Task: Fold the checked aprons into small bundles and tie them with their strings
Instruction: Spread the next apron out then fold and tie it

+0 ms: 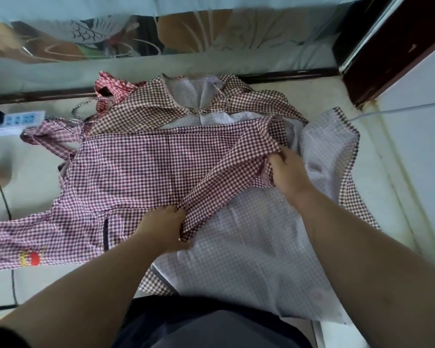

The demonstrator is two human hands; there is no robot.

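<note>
Head view: three checked aprons lie overlapping on a pale tiled floor point(324, 96), seen from above with both forearms reaching in from the near edge.

The brown-checked apron point(249, 247) lies towards the right side of the floor with its pale reverse side up, and its near hem reaches the person's dark trousers point(211, 322). A band of its checked face is turned over and runs as a slanting ridge between the two hands. The left hand point(163, 227) has its fingers curled and pinches the near end of this ridge. The right hand point(286, 172) grips the far end, fingers bunched into the cloth.

The purple-checked apron point(126, 172) lies flat, face up, towards the left side of the floor, partly under the ridge. Its pocket slit point(106, 232) has a dark trim, and a red and yellow motif point(32, 257) sits near the left edge.

A second brown-checked piece point(148, 109) and a red-checked apron point(108, 86) lie crumpled at the far edge, against the dark skirting point(286, 74). A thin string point(79, 110) loops beside them.

A white power strip point(23, 120) rests at the far left, and a black cable point(8, 204) runs along the left edge. An etched glass panel point(136, 33) stands beyond the skirting.
</note>
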